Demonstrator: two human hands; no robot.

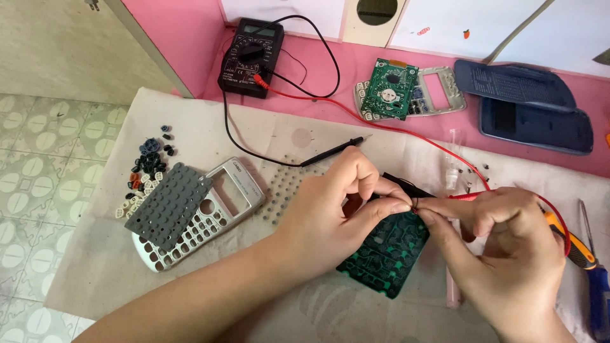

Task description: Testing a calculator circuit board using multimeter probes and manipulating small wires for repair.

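My left hand [340, 209] pinches the top edge of a dark green circuit board [384, 251] that lies tilted on the white cloth [190, 127]. My right hand [502, 248] meets it fingertip to fingertip at the same spot, pinching a small dark part on the board and holding the red probe [467, 197], whose red lead loops over my wrist. The black probe [333, 151] lies loose on the cloth just above my left hand.
A black multimeter [251, 57] stands at the back. A silver calculator shell [203, 216] under a grey rubber keypad [168, 204] lies left, beside loose key caps [147, 171]. Another green board [389, 89], blue covers [527, 105] and an orange-blue screwdriver [588, 260] lie right.
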